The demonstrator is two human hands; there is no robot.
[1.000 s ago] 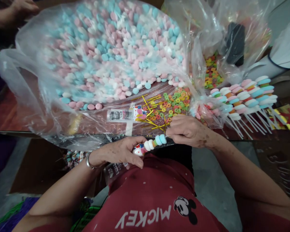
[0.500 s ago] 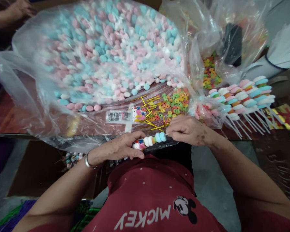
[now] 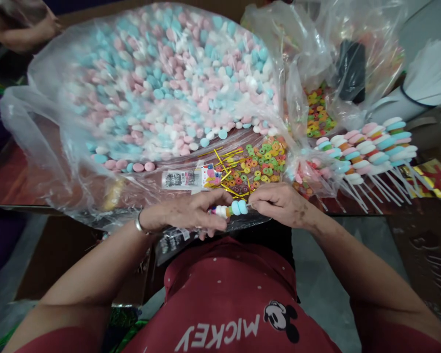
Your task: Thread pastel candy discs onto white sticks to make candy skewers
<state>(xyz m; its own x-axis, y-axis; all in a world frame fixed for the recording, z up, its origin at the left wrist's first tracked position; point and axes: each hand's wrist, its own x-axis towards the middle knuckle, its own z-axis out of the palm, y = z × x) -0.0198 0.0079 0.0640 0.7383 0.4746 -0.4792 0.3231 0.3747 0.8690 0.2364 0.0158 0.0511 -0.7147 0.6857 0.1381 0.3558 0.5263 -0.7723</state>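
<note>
Over the table's front edge, my right hand pinches the thin stick of a marshmallow skewer. White and blue round pieces show on it, with a small yellow-green one between. My left hand is curled around the skewer's far end, where a bit of a small printed plastic bag shows; its fingers hide most of that bag. Just beyond my hands lie a stack of flat printed bags, gold twist ties and colourful ring candies.
A large clear bag of pink, blue and white marshmallows covers the table's back. Finished skewers are piled at right, beside a container of white sticks. A dark phone-like object rests on bags. Another person's arm is at upper left.
My left hand has slid right along the skewer, covering more of the printed bag and the white pieces. My right hand and the skewer have shifted slightly left.
</note>
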